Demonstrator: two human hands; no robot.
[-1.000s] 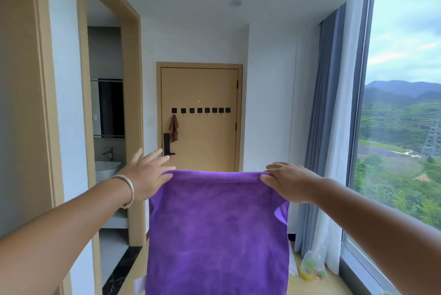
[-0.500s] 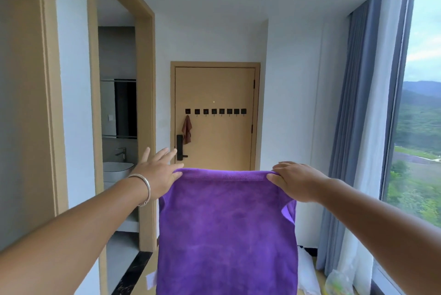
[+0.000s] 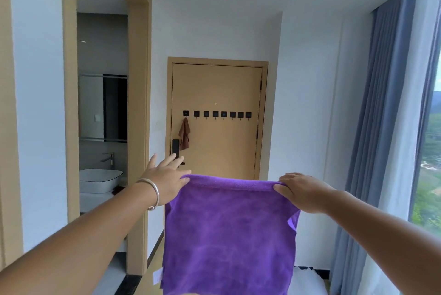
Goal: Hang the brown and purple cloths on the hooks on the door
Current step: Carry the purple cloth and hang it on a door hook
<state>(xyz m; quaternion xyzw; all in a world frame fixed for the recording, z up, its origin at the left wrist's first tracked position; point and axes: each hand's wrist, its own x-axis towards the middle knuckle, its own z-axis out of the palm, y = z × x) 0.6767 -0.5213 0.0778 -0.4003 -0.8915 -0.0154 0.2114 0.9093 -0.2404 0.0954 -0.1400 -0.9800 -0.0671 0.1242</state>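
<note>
The soft purple microfibre cloth [image 3: 229, 235] hangs spread between both hands: the left hand [image 3: 164, 181] pinches its top left corner, the right hand [image 3: 300, 191] grips the top right. Well beyond, a small brown cloth [image 3: 184, 133] hangs from the leftmost black hook [image 3: 186, 113] on the tan wooden door [image 3: 226, 146].

bare forearms, no sleeves; a plain silver bangle [image 3: 152, 193] round the left wrist

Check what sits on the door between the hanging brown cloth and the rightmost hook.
Head view: six bare black square hooks separate the brown cloth from the rightmost hook.
</note>
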